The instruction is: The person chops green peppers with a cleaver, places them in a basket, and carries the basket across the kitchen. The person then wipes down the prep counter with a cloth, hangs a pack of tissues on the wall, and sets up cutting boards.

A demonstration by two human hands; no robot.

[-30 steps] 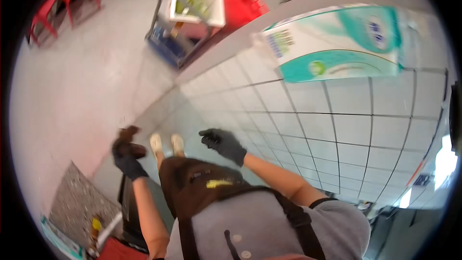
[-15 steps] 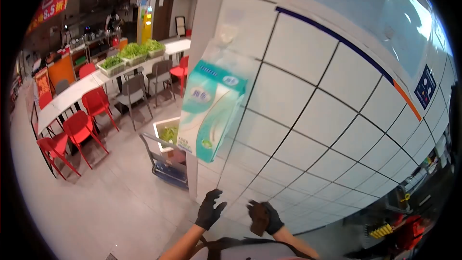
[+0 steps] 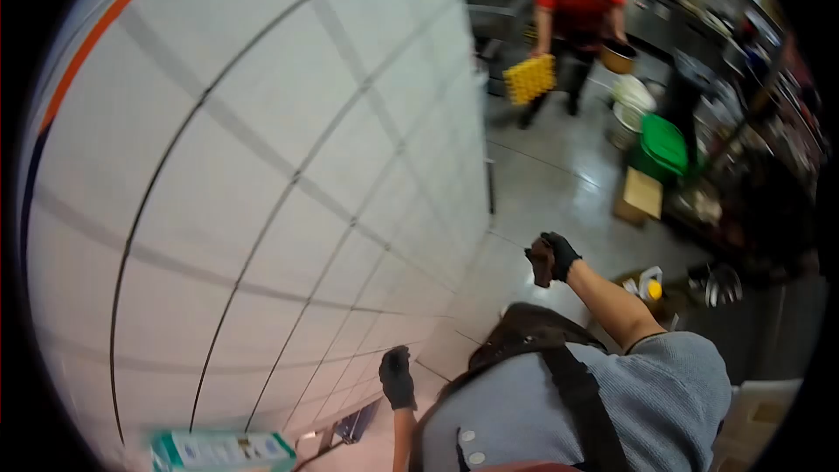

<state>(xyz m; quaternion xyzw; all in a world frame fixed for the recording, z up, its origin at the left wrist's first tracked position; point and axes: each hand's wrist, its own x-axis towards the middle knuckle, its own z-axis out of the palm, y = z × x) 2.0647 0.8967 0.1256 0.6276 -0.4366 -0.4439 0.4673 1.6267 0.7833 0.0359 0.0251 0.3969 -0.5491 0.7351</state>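
Observation:
My left hand (image 3: 398,378), in a black glove, hangs beside the white tiled wall (image 3: 262,210). Its fingers look loosely curled together, with nothing visible in them. My right hand (image 3: 564,253), also black-gloved, is out in front of me at the right. Its fingers are closed on a brown cloth-like thing (image 3: 542,264), whose exact kind I cannot make out. At the lower left a teal and white tissue pack (image 3: 223,450) is partly cut off by the view's edge.
Ahead, a person in red (image 3: 581,0) holds a yellow rack-like object (image 3: 530,79) and a pot (image 3: 618,57). Along the right are a green bin (image 3: 662,147), a cardboard box (image 3: 640,197), a white bucket (image 3: 626,122) and a yellow-capped jug (image 3: 651,287).
My view has swung right, from the dining tables toward the kitchen floor. The tissue pack has shifted to the lower left. The brown thing stays in my right hand; my left fingers look more closed.

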